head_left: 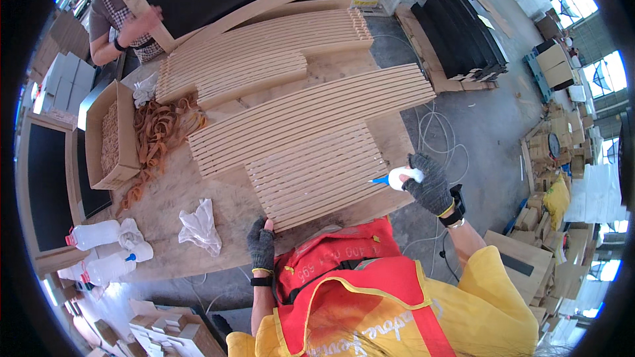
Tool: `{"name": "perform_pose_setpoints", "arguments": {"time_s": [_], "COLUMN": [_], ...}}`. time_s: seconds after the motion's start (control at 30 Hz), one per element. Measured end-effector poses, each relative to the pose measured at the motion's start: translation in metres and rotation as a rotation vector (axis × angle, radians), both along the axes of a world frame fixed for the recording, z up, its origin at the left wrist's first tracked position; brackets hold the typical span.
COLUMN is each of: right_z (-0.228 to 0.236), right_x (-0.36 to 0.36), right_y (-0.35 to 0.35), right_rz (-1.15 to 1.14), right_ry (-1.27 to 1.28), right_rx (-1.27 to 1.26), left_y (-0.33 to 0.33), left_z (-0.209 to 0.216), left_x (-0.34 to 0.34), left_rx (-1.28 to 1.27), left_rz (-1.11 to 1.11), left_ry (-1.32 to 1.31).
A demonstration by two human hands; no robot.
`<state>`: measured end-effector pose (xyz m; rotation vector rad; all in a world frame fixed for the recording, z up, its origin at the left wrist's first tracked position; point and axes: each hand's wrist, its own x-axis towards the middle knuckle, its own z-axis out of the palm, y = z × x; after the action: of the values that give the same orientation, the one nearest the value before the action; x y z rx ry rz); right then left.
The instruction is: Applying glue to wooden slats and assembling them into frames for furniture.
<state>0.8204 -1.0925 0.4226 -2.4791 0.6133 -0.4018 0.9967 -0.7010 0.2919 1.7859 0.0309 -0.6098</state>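
My right hand [428, 185], in a dark grey glove with bare fingertips, is closed around a white squeeze bottle [399, 178]. Its blue nozzle points left at the right ends of a block of narrow wooden strips [311, 175]. Small white glue-like spots show on these strips. My left hand [262, 246], gloved alike, lies at the block's near left corner by the table edge, fingers forward and thumb beside the strips. Just beyond, a longer set of wooden strips [317, 116] sits against the near block. Farther back lies another row of strips [258, 56].
Across the worktable [169, 238] a person [122, 20] holds a wooden frame [264, 13] with a black panel. At left are a carton [112, 139] of small wooden pieces, brown straps [159, 129], a white cloth [200, 227] and plastic bottles [109, 268]. Cables [440, 135] lie on the floor.
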Motion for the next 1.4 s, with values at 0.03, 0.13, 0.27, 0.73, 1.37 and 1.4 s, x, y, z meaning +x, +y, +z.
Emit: {"name": "perform_pose_setpoints", "arguments": {"time_s": [0.03,0.13,0.27,0.73,1.37,1.4], "right_z": [0.003,0.011,0.010,0.005,-0.066,-0.066], "right_x": [-0.002,-0.005,-0.013,-0.035,0.047,0.055], "right_y": [-0.004,-0.012,-0.026,-0.080,0.096,0.104], "right_rz": [0.000,0.008,-0.017,-0.222,0.076,0.148], "right_ry": [0.000,0.041,-0.001,0.023,-0.052,-0.013], "right_rx": [-0.002,-0.042,-0.091,0.549,1.106,0.898], "left_y": [0.000,0.000,-0.002,0.002,0.008,0.009], "left_z": [0.000,0.000,-0.001,-0.009,0.003,0.001], "left_x": [-0.001,-0.001,-0.002,-0.004,-0.012,-0.013], "left_rx": [0.003,0.014,0.010,0.002,-0.047,-0.041], "left_rz": [0.010,0.020,0.031,0.074,0.025,0.001], "left_ry": [0.014,0.007,-0.021,-0.035,0.073,0.076]}}
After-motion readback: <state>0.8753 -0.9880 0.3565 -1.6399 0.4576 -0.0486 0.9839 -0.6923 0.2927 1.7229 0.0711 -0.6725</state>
